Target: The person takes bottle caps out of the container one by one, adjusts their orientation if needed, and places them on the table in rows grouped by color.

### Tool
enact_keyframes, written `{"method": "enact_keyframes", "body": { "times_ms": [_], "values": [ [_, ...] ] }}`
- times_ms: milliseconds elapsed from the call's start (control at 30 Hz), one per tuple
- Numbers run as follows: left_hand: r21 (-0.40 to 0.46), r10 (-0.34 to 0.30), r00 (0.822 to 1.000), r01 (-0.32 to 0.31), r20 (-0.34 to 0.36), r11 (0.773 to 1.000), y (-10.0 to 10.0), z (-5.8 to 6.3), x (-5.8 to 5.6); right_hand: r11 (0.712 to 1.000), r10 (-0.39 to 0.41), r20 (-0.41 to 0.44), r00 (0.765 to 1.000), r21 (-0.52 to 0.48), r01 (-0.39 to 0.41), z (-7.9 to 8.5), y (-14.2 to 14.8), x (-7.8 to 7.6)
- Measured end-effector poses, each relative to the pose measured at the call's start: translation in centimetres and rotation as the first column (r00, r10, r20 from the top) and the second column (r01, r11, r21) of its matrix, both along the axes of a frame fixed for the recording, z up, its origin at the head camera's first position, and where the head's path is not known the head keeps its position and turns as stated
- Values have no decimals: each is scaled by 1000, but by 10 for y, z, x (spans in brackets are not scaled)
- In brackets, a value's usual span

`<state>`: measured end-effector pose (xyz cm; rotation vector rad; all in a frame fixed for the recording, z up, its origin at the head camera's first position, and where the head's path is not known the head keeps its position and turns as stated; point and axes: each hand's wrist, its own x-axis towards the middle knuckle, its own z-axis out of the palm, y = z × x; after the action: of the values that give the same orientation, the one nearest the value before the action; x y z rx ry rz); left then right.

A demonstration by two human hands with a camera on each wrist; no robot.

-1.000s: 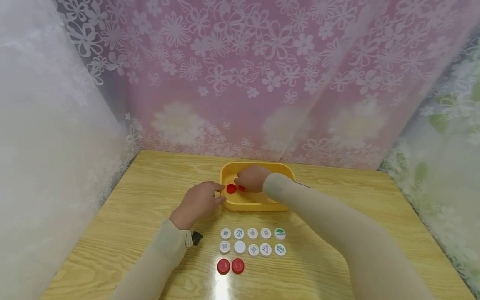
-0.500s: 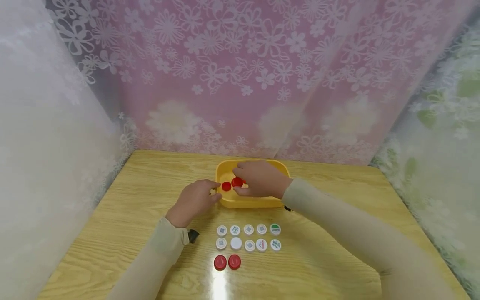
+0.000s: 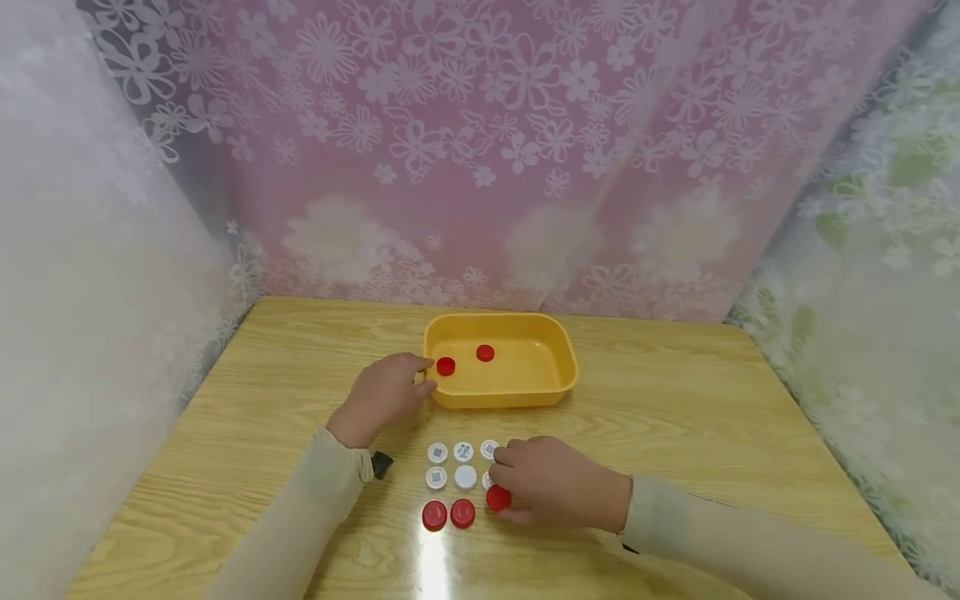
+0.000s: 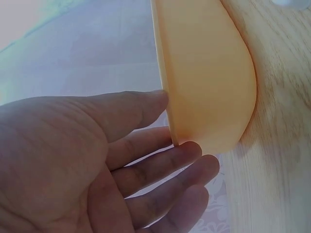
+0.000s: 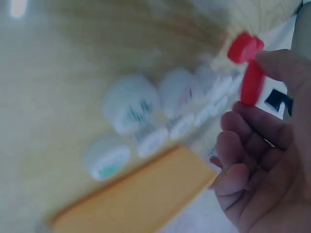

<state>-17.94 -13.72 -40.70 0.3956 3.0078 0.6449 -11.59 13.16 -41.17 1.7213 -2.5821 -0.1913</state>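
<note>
In the head view, a yellow plastic tub (image 3: 501, 400) stands near the back of the table, with a red bottle cap (image 3: 446, 367) at its left end and another red cap (image 3: 485, 353) further in. My left hand (image 3: 381, 398) touches the tub's left rim; in the left wrist view its thumb and fingertips meet the tub wall (image 4: 209, 73), fingers nearly straight. My right hand (image 3: 558, 483) pinches a red bottle cap (image 3: 498, 498) between thumb and fingers, just over the table and right of two red caps (image 3: 448, 515). That hand hides part of the white caps.
Two rows of white bottle caps (image 3: 465, 477), some with printed marks, lie in front of the tub. Floral curtains (image 3: 480, 167) hang behind and at both sides of the wooden table (image 3: 300, 350). Dark straps (image 3: 382, 465) show at the wrists.
My right hand has lifted a red cap out of the tub and carried it toward me to the front of the table. My left hand stays at the tub's left rim.
</note>
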Motion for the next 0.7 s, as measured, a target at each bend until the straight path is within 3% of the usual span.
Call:
{"method": "enact_keyframes", "body": {
  "times_ms": [300,700],
  "values": [
    [1,-2,1000,2,9,1000,2,3,2,999,-42,58,997,36,40,-19,4,11],
    [-12,-6,1000,6,4,1000,1,3,2,992,-108,108,988,76,100,-17,-2,11]
  ]
}}
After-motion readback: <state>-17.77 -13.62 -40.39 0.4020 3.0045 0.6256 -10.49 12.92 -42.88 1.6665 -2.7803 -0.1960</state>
